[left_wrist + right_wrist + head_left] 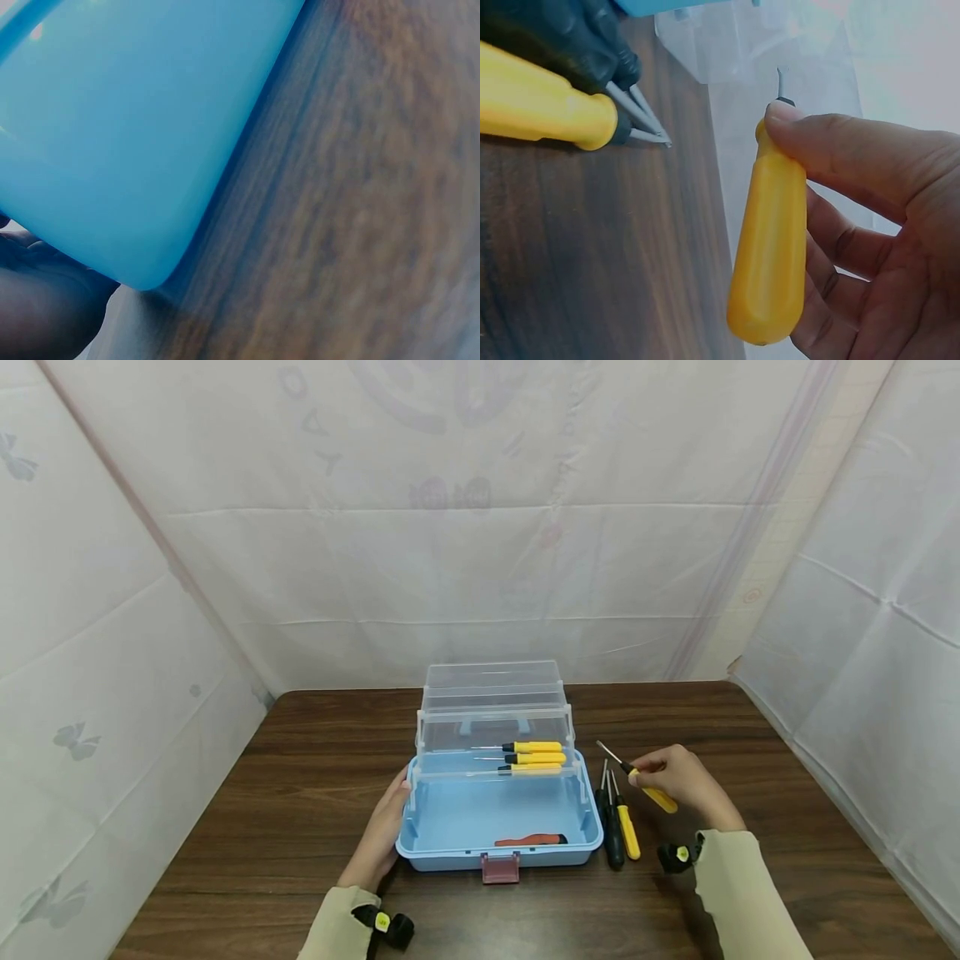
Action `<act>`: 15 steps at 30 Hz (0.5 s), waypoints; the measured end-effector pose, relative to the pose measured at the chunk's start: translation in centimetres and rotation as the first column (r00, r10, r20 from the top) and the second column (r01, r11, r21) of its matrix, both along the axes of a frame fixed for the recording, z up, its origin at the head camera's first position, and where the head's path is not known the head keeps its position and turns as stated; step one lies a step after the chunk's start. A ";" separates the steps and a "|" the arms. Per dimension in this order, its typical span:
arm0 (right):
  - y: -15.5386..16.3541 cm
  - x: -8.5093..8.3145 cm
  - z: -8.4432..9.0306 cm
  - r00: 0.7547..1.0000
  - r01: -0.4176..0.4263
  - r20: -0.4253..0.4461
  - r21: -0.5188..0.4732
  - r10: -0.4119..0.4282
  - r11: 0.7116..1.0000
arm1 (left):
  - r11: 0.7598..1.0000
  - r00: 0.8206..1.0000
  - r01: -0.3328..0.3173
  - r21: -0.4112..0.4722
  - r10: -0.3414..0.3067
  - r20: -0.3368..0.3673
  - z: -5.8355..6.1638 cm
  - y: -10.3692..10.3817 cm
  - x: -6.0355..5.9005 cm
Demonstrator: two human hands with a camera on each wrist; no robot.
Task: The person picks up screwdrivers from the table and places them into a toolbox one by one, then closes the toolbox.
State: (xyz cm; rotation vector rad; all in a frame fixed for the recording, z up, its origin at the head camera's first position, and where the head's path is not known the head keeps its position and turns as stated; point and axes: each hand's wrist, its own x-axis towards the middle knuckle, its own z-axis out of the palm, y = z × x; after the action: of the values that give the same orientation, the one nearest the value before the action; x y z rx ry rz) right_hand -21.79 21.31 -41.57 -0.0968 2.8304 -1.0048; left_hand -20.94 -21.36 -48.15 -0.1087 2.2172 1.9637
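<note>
My right hand (678,781) pinches a yellow-handled screwdriver (769,247) near the shaft end of its handle, right of the toolbox. Its thin shaft points up and left in the head view. A light blue toolbox (487,810) stands on the table with its clear lid (491,685) raised. Along the box's left wall lies my left hand (386,827), fingers against the side and partly hidden by it. Yellow-handled screwdrivers (536,758) lie in a row in the clear upper tray. A red-orange handled tool (531,840) is at the front of the box floor.
Beside the box's right wall lie two black-handled screwdrivers (614,843) and another yellow-handled screwdriver (628,833), shafts toward the back. A mauve latch (500,869) hangs at the box front. Pale sheeting (360,568) surrounds the dark wooden table (300,827).
</note>
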 end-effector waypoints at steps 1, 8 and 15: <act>-0.1 0.0 0.2 1.000 0.000 0.002 -0.003 0.000 1.000 | 1.000 1.000 -0.001 -0.002 0.001 0.002 0.0 0.0 0.0; -0.5 -0.1 1.2 0.999 -0.032 0.012 -0.027 0.033 0.999 | 1.000 1.000 0.009 -0.008 -0.009 -0.006 0.0 -0.1 0.0; -0.7 -0.9 2.1 0.998 -0.063 -0.015 -0.010 0.063 0.998 | 1.000 1.000 0.013 -0.009 -0.013 -0.008 0.0 0.1 0.1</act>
State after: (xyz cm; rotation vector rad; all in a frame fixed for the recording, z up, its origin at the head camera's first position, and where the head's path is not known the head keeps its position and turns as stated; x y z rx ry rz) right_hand -22.66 20.62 -39.47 -0.1940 2.8163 -1.0095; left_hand -20.85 -21.29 -48.11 -0.0878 2.2262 1.9515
